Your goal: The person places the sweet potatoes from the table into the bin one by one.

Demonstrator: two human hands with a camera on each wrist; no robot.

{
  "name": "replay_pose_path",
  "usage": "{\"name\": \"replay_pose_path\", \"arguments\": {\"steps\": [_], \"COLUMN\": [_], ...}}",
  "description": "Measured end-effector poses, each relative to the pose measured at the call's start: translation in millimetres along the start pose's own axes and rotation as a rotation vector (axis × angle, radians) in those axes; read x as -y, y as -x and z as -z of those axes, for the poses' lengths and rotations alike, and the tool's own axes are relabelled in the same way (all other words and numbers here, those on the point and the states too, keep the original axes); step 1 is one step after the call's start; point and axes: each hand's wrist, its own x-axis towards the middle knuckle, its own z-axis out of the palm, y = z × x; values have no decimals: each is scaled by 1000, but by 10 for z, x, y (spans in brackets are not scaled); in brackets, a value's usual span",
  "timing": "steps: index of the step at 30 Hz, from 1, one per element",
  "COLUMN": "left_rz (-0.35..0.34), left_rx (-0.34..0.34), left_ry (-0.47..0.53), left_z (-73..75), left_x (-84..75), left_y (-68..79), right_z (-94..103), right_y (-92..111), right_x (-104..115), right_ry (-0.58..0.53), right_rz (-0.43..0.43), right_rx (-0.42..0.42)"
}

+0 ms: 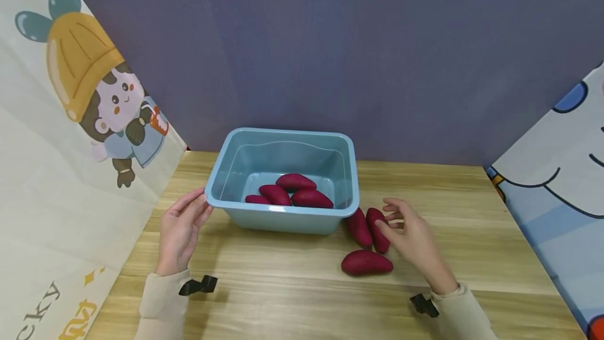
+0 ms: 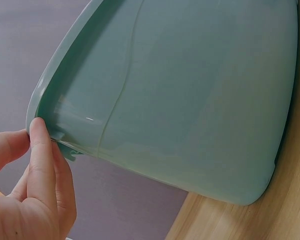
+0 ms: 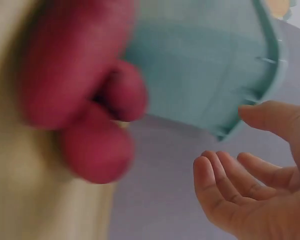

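Note:
At its near left corner, the light blue plastic basin point(image 1: 283, 219) is pinched along the rim by my left hand point(image 1: 181, 230). In the left wrist view the thumb and fingers point(image 2: 41, 170) meet at that rim. Several purple-red sweet potatoes point(image 1: 312, 198) lie inside the basin. Outside it, two sweet potatoes point(image 1: 358, 229) lie side by side by its near right corner, and a third sweet potato point(image 1: 367, 263) lies crosswise nearer me. My right hand point(image 1: 409, 232) hovers beside these, fingers loosely bent and apart; in the right wrist view nothing is between thumb and fingers.
The basin stands on a wood-grain table point(image 1: 273, 287), close to a grey-blue back panel point(image 1: 330, 56). A pale cloth with a cartoon figure point(image 1: 122, 93) hangs at the left. Another printed cloth point(image 1: 557, 172) borders the right side.

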Motion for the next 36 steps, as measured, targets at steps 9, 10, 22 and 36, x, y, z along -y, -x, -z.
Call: {"name": "replay_pose_path", "arguments": {"steps": [9,10,22,36], "left_rz": [5,4,9,18], "left_rx": [-5,-5,-18,-23], "left_ry": [9,6,6,0], "left_z": [0,0,-12,-13], "left_x": [-7,-8,-16,-18], "left_y": [10,12,11,18], "right_z": [-186,-206,-353,-244], "right_y": [292,308,358,370], "right_x": [-260,-278,-413,-531], "right_ry": [115,130,178,87], "right_rz": [-104,-111,-217,-322], "right_rx": [-47,-54,-26,3]}}
